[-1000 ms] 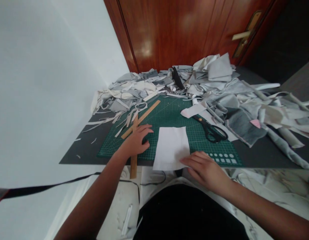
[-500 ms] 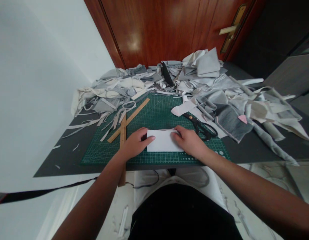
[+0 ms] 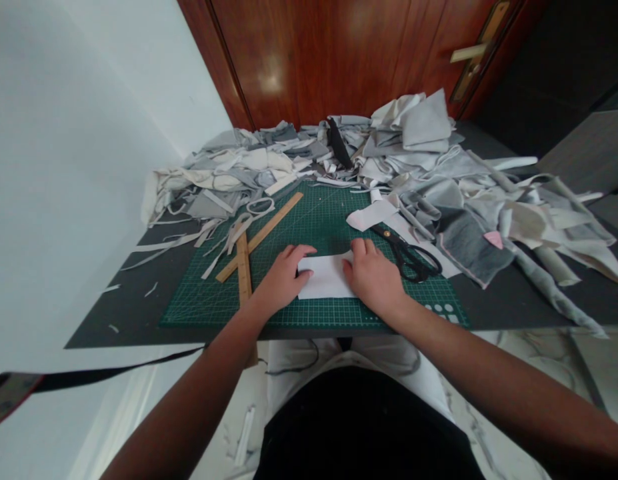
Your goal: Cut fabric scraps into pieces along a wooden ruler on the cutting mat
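Note:
A white rectangular piece (image 3: pixel 327 276), paper or cloth I cannot tell, lies on the green cutting mat (image 3: pixel 319 230) close to the table's front edge. At its left end is my left hand (image 3: pixel 283 277), thumb tip on the piece and forefinger stretched past the far edge, with a gap between them. My right hand (image 3: pixel 376 275) covers the right end, its fingers together at the far corner and its thumb on top. Beside that hand lie black-handled scissors (image 3: pixel 413 260), their blades partly under a white strip. Two wooden rulers (image 3: pixel 269 230) cross left of my left hand.
Grey and white cloth scraps (image 3: pixel 269 160) heap along the back, with more scraps (image 3: pixel 489 200) on the right. Thin strips (image 3: pixel 233 233) reach onto the mat's left side. A pink scrap (image 3: pixel 493 240) lies on grey cloth. Behind the table is a wooden door (image 3: pixel 339 60).
The white piece lies flatter on the mat. My left forefinger has lifted away from its far edge, and my right hand has moved further over its right end. The view has shifted slightly.

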The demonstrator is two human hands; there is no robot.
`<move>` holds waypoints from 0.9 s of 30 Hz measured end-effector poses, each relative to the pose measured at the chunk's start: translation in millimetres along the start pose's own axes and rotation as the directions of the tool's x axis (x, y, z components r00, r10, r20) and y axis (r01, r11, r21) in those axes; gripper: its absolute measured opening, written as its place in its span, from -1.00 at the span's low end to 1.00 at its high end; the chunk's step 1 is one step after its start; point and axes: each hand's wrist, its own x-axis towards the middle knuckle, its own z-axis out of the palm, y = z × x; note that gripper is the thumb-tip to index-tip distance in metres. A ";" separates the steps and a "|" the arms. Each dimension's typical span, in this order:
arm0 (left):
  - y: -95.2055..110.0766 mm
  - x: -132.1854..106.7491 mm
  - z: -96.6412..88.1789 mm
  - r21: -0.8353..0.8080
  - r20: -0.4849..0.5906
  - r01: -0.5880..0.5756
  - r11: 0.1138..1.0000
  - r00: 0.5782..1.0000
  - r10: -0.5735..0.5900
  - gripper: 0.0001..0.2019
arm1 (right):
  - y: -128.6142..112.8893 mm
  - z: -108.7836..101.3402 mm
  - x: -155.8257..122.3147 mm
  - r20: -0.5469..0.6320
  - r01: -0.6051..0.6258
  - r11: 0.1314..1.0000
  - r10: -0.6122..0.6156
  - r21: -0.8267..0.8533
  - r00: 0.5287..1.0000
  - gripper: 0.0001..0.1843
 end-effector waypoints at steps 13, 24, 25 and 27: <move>-3.7 25.5 -3.3 0.059 0.152 0.075 0.995 0.985 -0.083 -0.84 | 0.5 37.9 -49.8 -0.072 0.526 0.828 -0.523 0.195 0.849 -0.43; 27.1 6.9 -43.1 -0.287 0.158 -0.067 0.955 0.980 0.117 -0.78 | 28.8 -0.9 -38.1 -0.478 0.432 0.770 -0.190 0.470 0.858 -0.60; 32.9 3.4 -47.9 -0.274 0.161 -0.076 0.959 0.979 0.123 -0.77 | 32.8 -8.0 -34.6 -0.470 0.457 0.736 -0.214 0.499 0.856 -0.58; 44.8 -2.2 -54.9 -0.252 0.171 -0.080 0.964 0.977 0.125 -0.76 | 38.2 -20.1 -27.3 -0.410 0.501 0.648 -0.302 0.574 0.861 -0.60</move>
